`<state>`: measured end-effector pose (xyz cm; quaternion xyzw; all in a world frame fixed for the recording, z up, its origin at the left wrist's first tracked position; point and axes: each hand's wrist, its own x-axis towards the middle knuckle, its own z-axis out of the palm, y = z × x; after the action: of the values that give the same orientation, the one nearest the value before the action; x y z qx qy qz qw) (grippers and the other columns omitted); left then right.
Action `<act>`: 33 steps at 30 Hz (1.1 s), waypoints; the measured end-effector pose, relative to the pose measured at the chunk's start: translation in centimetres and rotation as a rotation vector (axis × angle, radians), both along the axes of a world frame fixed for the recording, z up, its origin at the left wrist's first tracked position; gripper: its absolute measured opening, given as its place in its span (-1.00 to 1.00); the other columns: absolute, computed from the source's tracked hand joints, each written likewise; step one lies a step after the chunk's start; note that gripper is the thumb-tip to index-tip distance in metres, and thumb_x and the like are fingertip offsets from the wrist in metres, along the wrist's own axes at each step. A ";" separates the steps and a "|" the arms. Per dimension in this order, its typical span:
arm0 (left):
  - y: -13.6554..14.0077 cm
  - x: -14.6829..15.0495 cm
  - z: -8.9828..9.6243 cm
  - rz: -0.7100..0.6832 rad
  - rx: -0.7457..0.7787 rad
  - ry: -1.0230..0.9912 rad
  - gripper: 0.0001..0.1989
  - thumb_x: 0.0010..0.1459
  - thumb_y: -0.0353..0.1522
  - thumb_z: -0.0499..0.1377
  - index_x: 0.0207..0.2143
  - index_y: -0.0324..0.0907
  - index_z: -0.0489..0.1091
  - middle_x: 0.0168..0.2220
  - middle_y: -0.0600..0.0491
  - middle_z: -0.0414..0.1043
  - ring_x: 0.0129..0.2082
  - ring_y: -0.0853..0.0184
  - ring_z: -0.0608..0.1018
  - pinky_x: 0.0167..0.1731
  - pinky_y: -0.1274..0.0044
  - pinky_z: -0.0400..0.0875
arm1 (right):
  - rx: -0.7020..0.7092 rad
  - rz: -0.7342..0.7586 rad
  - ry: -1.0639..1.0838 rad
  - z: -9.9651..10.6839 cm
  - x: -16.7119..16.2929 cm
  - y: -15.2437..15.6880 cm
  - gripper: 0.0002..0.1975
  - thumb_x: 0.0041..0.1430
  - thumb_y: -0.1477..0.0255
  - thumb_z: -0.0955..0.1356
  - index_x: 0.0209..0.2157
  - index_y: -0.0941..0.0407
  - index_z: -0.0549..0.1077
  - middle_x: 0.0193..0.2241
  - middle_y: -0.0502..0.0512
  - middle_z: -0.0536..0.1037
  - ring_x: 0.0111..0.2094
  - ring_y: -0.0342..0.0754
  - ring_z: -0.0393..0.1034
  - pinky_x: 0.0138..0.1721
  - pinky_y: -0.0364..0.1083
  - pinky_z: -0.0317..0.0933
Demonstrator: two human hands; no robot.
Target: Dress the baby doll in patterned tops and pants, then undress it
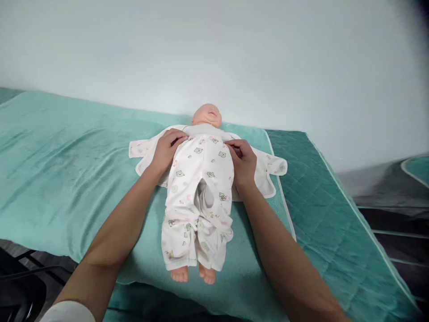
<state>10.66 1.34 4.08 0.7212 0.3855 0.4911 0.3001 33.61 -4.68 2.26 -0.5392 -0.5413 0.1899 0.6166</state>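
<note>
A baby doll (207, 115) lies on its back, head toward the wall and feet toward me. It wears white split-crotch baby pants (201, 170) printed with small green bears, pulled up high on its torso. My left hand (169, 148) pinches the waistband at the left side, fingers bent. On the opposite side my right hand (242, 162) grips the waistband's edge between thumb and fingers. Spread out under the doll is a white baby shirt (275, 164), its sleeves stretched to both sides. The doll's bare feet stick out of the pant legs.
A green blanket (83, 179) covers the bed beneath the doll, over a darker quilted green pad (311, 197) at the right. A pale wall (214, 53) rises directly behind the bed. A black chair-like object (20, 286) stands at the lower left.
</note>
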 end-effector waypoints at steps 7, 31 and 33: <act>1.4 -0.1 -0.4 -0.172 -0.037 -0.038 -0.85 0.21 -0.23 0.22 -0.26 -0.12 0.44 0.16 -0.03 0.35 0.10 0.21 0.45 0.01 0.39 0.35 | -0.092 0.342 -0.005 0.2 1.3 1.9 -0.81 0.15 0.30 0.43 -0.19 0.00 0.47 -0.21 0.01 0.48 -0.22 -0.06 0.33 -0.16 -0.06 0.26; 6.4 2.3 1.6 -0.143 -0.159 0.176 -0.84 0.23 -0.29 0.16 -0.36 -0.14 0.24 -0.24 0.06 0.48 -0.25 0.33 0.47 -0.21 0.45 0.31 | -0.140 0.358 -0.208 1.7 1.3 7.8 -0.69 0.24 0.19 0.36 -0.47 0.07 0.31 -0.40 -0.04 0.33 -0.31 -0.08 0.22 -0.21 -0.06 0.12; 6.8 2.6 1.7 -0.077 -0.157 0.231 -0.84 0.24 -0.32 0.16 -0.37 -0.14 0.23 -0.30 0.07 0.44 -0.30 0.34 0.44 -0.25 0.46 0.28 | -0.165 0.326 -0.215 1.6 1.4 8.4 -0.71 0.23 0.22 0.36 -0.47 0.08 0.31 -0.45 -0.05 0.31 -0.36 -0.10 0.18 -0.27 -0.08 0.08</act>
<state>13.30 8.16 5.78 0.7614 0.4267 0.3613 0.3281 35.00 3.76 3.89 -0.5103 -0.6668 0.2722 0.4699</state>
